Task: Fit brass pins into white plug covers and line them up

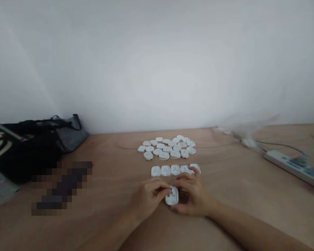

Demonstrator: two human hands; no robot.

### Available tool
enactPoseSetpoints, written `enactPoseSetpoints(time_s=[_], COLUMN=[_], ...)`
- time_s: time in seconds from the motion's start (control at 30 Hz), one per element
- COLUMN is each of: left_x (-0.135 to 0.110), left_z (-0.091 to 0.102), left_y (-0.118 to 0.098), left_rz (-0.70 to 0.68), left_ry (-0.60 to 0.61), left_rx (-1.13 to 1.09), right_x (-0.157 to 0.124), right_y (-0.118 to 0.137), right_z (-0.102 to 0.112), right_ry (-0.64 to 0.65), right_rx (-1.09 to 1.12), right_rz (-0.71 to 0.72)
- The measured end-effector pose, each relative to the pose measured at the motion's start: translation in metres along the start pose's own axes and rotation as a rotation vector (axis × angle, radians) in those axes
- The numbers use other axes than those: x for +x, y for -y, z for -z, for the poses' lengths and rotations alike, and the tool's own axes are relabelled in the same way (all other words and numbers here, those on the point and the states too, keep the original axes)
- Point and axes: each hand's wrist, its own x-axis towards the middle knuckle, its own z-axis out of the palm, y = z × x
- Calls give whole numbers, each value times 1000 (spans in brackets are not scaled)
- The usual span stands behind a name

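Note:
A small white square piece with rounded corners (172, 196), apparently plastic, is held just above or on the table in front of me. My left hand (153, 193) is closed, pinching its left edge between thumb and index finger. From the other side my right hand (195, 195) curls around the same piece, thumb at its lower edge and fingers near its top. Just beyond my fingers lies a row of several like pieces (165, 170); the right hand's fingers partly cover the row's right end. Small marks on the pieces are too blurred to read.
Farther back is a loose cluster of more white pieces (167, 149). A black bag (28, 150) and a striped pouch (72, 134) stand at left, near a pixelated dark object (65, 186). At right are a power strip (295, 167) with cables and clear plastic (247, 129).

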Motion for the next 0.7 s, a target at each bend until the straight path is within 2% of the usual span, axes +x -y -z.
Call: enactPoseSetpoints(time_s=[0.2, 0.27, 0.43, 0.7], left_x=[2, 2, 0, 2], left_z=[-3, 2, 11, 5], left_y=[-2, 0, 8, 12], left_rz=[25, -9, -100, -216], left_ry=[-93, -58, 148, 153], left_rx=[-33, -49, -1, 120], right_x=[1, 1, -1, -3], right_y=[2, -1, -10, -11], right_z=[2, 4, 5, 3], right_ry=[20, 38, 59, 89], right_rx=[-8, -14, -22, -29], right_rz=[30, 31, 13, 13])
